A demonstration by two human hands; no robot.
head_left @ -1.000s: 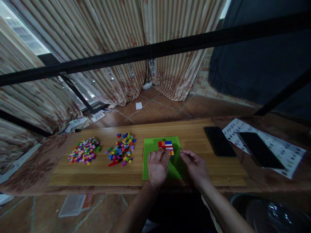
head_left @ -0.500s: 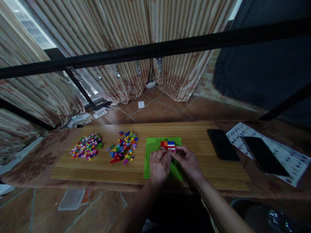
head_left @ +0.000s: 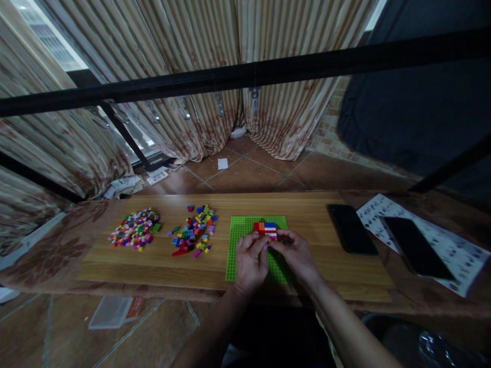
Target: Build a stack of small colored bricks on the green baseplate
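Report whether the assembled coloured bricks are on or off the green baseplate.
On: the assembled coloured bricks lie within the green baseplate, green showing behind; the left hand and right hand hide the near side.

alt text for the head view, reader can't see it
Left hand and right hand are close together at the near side of colored bricks on a green baseplate. To the left on a wooden board lie a dense brick pile and looser brick scatter; to the right, a dark device, and another on a printed sheet.
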